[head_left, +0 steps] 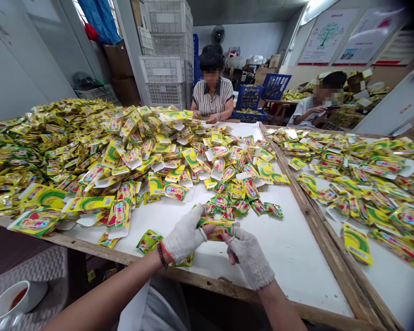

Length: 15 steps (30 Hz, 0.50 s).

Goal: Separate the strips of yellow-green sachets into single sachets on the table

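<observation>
Above the white tabletop [290, 262], my gloved left hand [183, 235] and gloved right hand [250, 257] hold the yellow foil sachet [215, 231] between closed fingers [235, 240], one end in each hand, its long axis running crosswise before me.

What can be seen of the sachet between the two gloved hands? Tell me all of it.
The foil sachet is a small, flat, glossy packet printed in yellow with green and red; its lettering is too blurred to read. It lies roughly level, held above the white table-top, its long side running across the view. The left hand and right hand, both in white knit gloves, hold it at either end, hiding part of it. Nothing but the hands seems to touch it.
</observation>
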Motion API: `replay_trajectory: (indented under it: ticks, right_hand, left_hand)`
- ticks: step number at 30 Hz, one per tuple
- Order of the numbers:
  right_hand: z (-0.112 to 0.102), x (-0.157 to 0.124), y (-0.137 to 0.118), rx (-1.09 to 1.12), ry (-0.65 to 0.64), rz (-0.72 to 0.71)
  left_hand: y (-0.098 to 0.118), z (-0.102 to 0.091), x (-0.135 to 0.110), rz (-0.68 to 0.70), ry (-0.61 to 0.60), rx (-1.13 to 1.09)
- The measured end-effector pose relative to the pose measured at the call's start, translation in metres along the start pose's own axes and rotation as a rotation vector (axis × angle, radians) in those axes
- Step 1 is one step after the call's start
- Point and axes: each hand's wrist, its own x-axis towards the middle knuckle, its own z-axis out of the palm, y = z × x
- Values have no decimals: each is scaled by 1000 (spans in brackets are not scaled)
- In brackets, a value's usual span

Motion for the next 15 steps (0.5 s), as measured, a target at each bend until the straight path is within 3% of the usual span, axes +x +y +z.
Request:
replay_trajectory:
  ticks: [4, 7, 10, 15]
  right_hand:
    - [-3, 5, 4, -177, 214, -147]
    - [-13, 7, 8, -295, 252, -236]
    - [-23, 8, 13, -333, 210, -192]
    - [-28, 7, 13, -307, 288, -112]
  left_hand:
    - [-6, 0, 10, -162, -86, -117]
    - [-3, 6, 15, -186, -85, -102]
    - [-1, 14, 21, -223, -134, -149]
    - [-4, 24, 37, -150, -130, -140]
